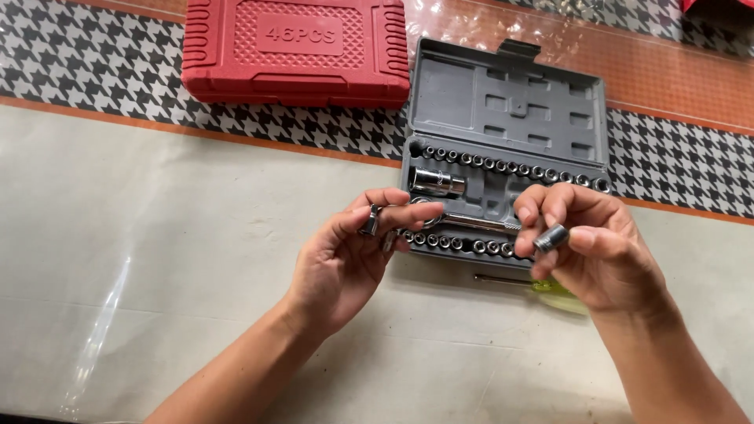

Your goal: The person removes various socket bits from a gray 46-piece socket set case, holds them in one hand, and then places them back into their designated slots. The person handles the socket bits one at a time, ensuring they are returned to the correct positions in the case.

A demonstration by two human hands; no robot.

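Left hand [345,255] raised, fingers curled toward two o'clock, pinching shut. Right hand [593,247] at three o'clock, fingertips likewise pinched.

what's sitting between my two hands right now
In the head view, the open grey socket case lies between the left hand and right hand: its ratchet handle and the lower row of sockets span the gap.
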